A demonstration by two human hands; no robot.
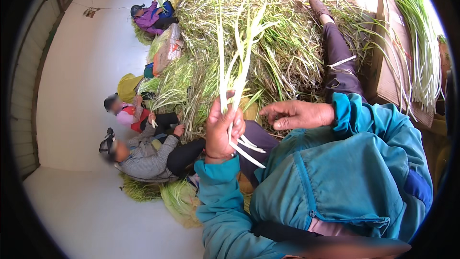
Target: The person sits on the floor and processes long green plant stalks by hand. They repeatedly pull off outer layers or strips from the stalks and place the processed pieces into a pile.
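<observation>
My left hand [224, 127] grips a few long green shoots [241, 68], pale and leafy like garlic greens. Their yellow-green leaves point away from me, and their white stem ends [248, 153] stick out below the fist. To the right, my right hand [300, 113] hovers in front of my teal jacket [345, 172]. Its index finger reaches toward the shoots without touching them, the other fingers are partly bent, and no object shows in it. A pale strip [342, 61] lies across my outstretched trouser leg [337, 43].
Loose leaves and trimmings form a wide heap [287, 54] before me. On a cardboard piece [393, 54] at right lies a large bundle of shoots [420, 50]. Several people sit along the left, one in checked clothing [151, 158] closest. A plastic-wrapped bundle [179, 201] is beside that person.
</observation>
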